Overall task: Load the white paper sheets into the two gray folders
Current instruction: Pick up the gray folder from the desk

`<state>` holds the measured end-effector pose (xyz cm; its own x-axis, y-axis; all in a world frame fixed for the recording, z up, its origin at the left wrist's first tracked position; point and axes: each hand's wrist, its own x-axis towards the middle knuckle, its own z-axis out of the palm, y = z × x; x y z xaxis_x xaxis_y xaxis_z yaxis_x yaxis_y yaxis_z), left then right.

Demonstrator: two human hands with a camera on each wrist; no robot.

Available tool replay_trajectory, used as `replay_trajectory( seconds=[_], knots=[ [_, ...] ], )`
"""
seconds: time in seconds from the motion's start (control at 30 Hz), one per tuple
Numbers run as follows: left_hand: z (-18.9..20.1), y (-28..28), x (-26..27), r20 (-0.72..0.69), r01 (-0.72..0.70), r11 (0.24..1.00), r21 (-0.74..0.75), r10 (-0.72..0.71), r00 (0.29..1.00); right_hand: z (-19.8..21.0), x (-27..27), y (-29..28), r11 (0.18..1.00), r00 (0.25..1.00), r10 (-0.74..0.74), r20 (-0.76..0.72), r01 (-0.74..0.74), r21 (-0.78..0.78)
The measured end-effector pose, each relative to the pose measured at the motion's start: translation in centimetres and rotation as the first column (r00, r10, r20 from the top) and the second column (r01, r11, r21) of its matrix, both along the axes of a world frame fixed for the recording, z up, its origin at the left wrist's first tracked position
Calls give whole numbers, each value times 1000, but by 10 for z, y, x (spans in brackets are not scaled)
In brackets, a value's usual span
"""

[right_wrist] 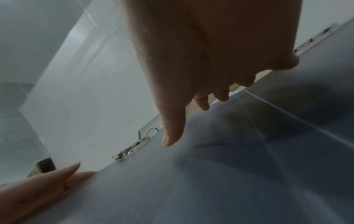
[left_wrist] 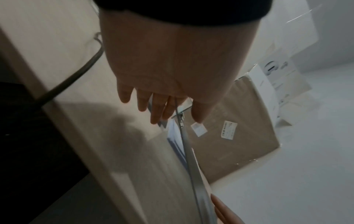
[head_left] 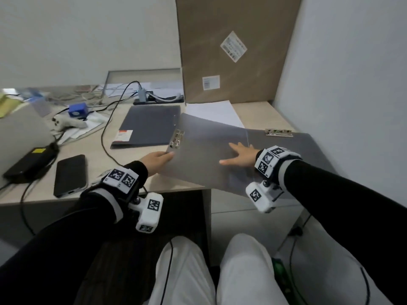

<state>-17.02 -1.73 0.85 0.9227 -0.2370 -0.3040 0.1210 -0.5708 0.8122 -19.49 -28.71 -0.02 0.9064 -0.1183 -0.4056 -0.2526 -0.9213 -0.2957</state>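
An open gray folder (head_left: 209, 155) lies at the desk's front right, overhanging the edge. My left hand (head_left: 159, 158) pinches its left cover near a metal clip (head_left: 177, 139), thumb on top. My right hand (head_left: 239, 155) rests flat on the folder's middle with fingers spread. A second metal clip (head_left: 278, 132) sits at the folder's far right edge. White paper sheets (head_left: 213, 113) lie behind it, partly covered by the cover. A second, darker gray folder (head_left: 147, 126) lies shut to the left. In the left wrist view, my left hand (left_wrist: 172, 106) holds the folder's edge (left_wrist: 191, 159).
A tall cardboard box (head_left: 231, 47) leans against the back wall. A black phone (head_left: 70, 175), a power brick (head_left: 28, 164) and a black cable (head_left: 105, 133) lie left of the folders. The desk's front edge (head_left: 110, 194) runs under my left wrist. A white wall (head_left: 341, 84) closes the right.
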Motion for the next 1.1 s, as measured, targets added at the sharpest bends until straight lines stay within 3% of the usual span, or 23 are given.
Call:
replay_trajectory(
  seconds=[0.13,0.2,0.47,0.73,0.97,1.1],
  knots=[
    [-10,4,3,6,-23,971,239,22,1000,-19,-2,-7,999,999,-7,-37,5,-53],
    [-15,9,8,11,-20,957,290,18,1000,-23,-6,-9,998,999,1,-37,-3,-55],
    [-25,30,11,30,-9,948,317,0,1000,-23,-31,-28,996,993,78,-90,-80,-24],
    [-25,4,0,119,167,949,267,-204,972,-17,-66,-35,990,986,128,-103,-133,-40],
    [-28,-9,4,21,317,841,438,-363,932,2,-54,-35,982,988,134,-70,-142,-124],
    [-27,-7,4,40,308,835,455,-364,930,1,-37,-34,988,990,100,-97,-111,-106]
  ],
)
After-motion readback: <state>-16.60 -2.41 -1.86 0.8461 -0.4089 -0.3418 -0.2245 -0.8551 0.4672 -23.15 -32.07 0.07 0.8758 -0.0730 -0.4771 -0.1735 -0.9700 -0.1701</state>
